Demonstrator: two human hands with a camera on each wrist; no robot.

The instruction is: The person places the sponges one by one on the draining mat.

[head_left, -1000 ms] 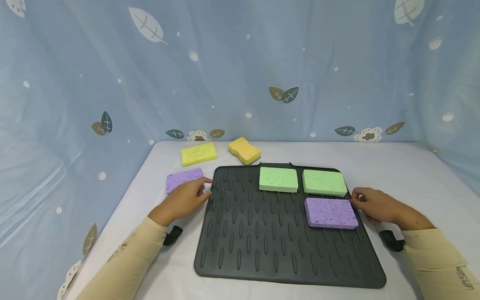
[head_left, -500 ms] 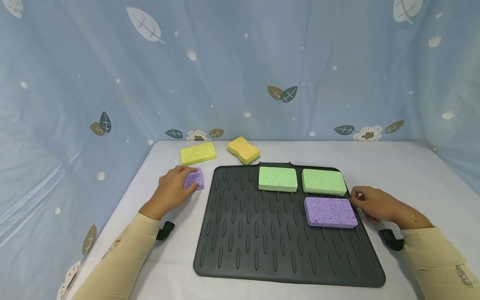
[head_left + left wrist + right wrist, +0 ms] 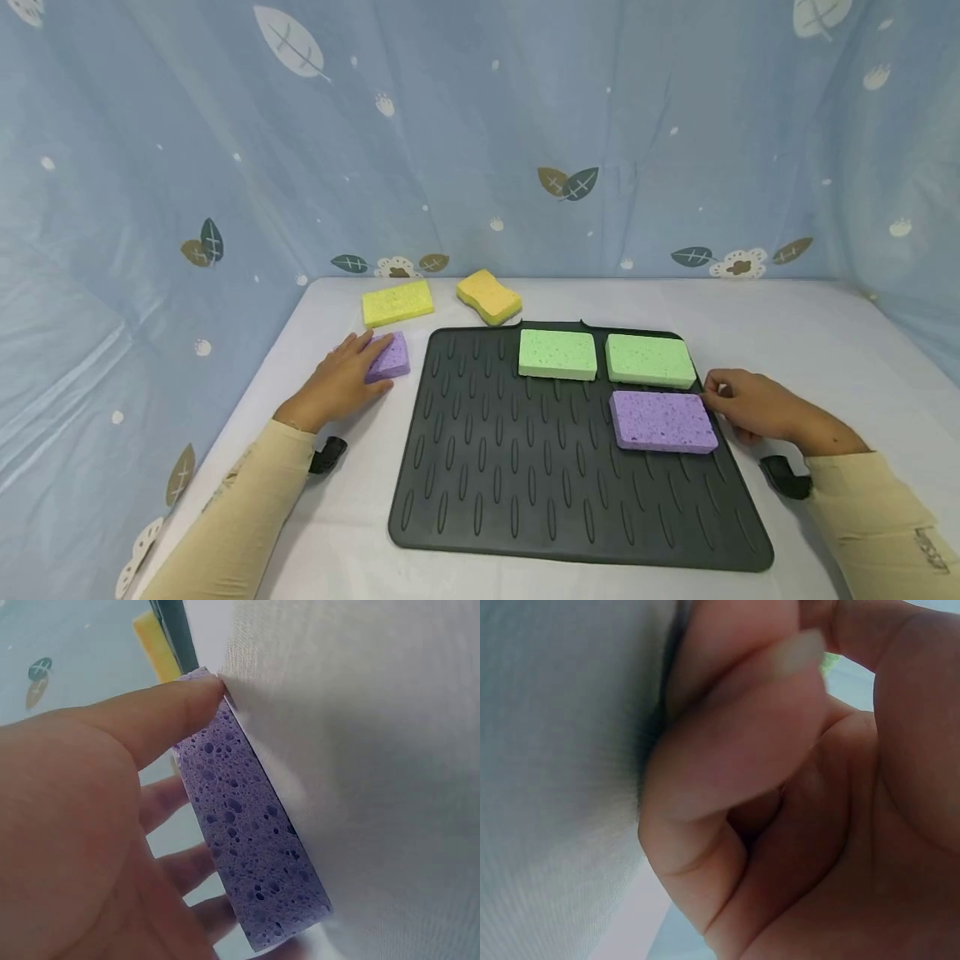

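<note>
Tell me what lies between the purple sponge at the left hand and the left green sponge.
In the head view, a strip of white tablecloth, then bare dark mat; nothing else shows between the purple sponge and the green sponge.

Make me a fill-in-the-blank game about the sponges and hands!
1. The left hand touches a rectangular porous sponge coloured ____.
2. On the dark-grey ridged flat mat lie ____ pale-green rectangular porous sponges.
3. The right hand is at the mat's ____ side.
4. The lime-yellow rectangular porous sponge lies to the ____ of the orange-yellow waisted sponge.

Missing words: purple; two; right; left.
</note>
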